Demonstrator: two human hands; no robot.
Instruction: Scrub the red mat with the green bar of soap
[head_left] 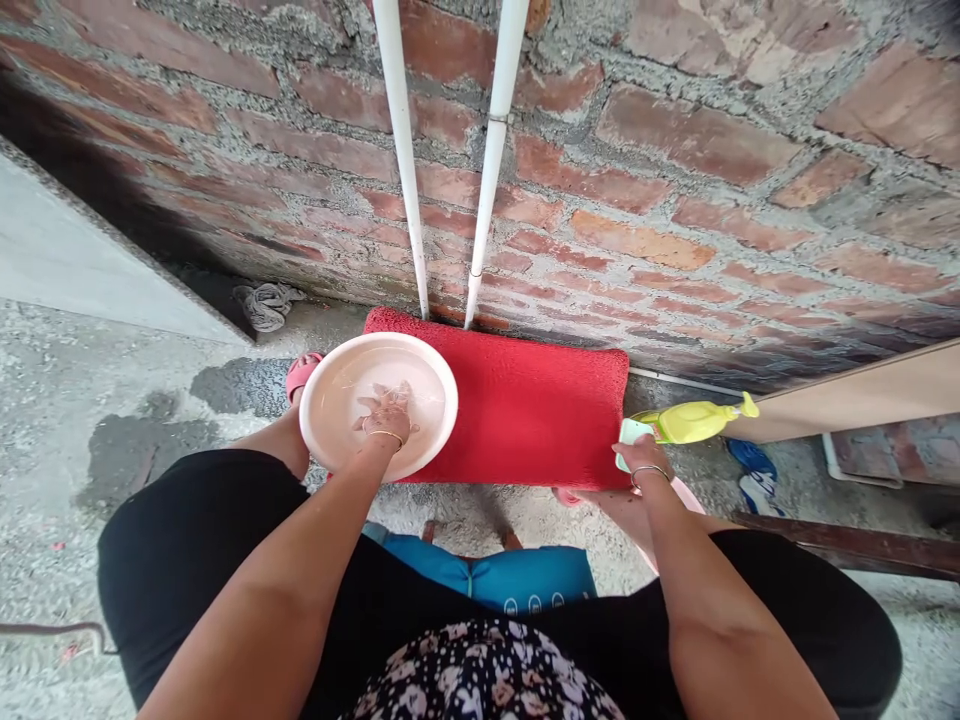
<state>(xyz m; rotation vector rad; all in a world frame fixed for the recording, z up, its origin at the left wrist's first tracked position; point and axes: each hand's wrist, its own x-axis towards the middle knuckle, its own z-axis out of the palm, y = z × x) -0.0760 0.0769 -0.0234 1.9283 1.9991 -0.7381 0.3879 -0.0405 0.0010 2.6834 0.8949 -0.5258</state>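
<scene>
My left hand [388,412] is dipped into a pale pink basin [315,445] of water, its fingers spread and holding nothing. The basin stands on the left part of a red, cloth-like covered surface [536,410]. At the right end of that surface, my right hand [648,458] is closed around a pale green, flat rectangular object [632,440] whose kind I cannot make out. Just beyond that hand is a yellow pump bottle [690,422]. Its near end is partly hidden behind the object I hold.
A brick wall [645,190] with two white pipes [409,165] rises behind. A grey cloth [268,305] lies on the concrete floor at left, near a slab [97,240]. At right are a tan board [862,392], blue-and-white item [754,475] and a partly hidden pink rim [686,495].
</scene>
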